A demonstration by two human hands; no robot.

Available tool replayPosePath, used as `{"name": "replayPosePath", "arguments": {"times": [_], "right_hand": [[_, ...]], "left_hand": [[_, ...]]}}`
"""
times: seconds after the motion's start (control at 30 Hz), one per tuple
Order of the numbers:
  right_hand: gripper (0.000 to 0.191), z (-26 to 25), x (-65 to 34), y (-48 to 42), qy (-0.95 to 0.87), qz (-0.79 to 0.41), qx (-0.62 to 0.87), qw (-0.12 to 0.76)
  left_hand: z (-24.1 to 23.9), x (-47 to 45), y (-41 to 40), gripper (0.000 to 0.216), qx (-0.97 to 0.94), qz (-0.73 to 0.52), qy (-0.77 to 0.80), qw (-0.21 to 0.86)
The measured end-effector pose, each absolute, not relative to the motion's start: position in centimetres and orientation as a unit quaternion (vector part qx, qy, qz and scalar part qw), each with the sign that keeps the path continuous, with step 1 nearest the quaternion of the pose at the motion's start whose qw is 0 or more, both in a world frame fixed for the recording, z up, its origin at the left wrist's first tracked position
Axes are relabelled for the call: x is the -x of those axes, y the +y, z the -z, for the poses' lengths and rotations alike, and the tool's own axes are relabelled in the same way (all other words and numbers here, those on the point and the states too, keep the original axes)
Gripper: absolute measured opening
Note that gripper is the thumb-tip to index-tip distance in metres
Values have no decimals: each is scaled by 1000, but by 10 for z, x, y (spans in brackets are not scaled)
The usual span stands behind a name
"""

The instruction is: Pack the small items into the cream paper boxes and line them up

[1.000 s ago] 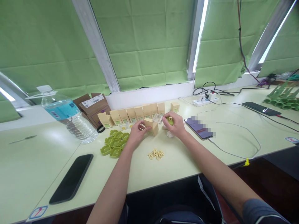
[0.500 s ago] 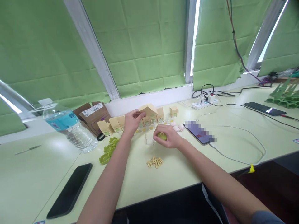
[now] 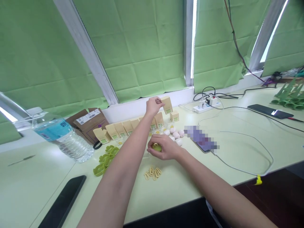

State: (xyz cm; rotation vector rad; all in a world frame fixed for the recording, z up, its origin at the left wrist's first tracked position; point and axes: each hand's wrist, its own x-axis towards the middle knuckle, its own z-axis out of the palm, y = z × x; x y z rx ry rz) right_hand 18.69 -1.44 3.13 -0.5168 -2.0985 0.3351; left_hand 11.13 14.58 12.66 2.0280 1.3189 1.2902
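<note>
The left hand (image 3: 153,106) pinches a tan box (image 3: 167,104) above the row of boxes (image 3: 123,128), several already lined up; the right hand (image 3: 162,147) cups a green piece (image 3: 156,147) on the desk (image 3: 180,180), green pieces (image 3: 104,158) and rings (image 3: 152,173) left loose

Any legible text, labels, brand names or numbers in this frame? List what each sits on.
Nothing reads clearly.
White shipping label on the brown cardboard box: print too small.
Blue label on the water bottle: blurred.
Green panels on the small tan boxes: no legible print.
Phone screen: pixelated.
</note>
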Motion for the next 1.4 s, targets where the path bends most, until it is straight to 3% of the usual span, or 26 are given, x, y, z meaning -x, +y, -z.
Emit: {"name": "replayPosePath", "arguments": {"times": [0.67, 0.83, 1.03, 1.4], "right_hand": [[7, -30, -185, -12, -860, -148, 195, 447], [8, -29, -186, -11, -863, -148, 204, 439], [8, -29, -187, -11, -863, -144, 210, 436], [9, -27, -188, -10, -868, -142, 241, 410]], "left_hand": [[-87, -114, 168, 17, -752, -303, 576, 107], [-87, -115, 157, 45, -774, -280, 566, 54], [-93, -121, 152, 23, -814, -182, 550, -44], [-99, -114, 145, 24, -828, -181, 523, -90]]}}
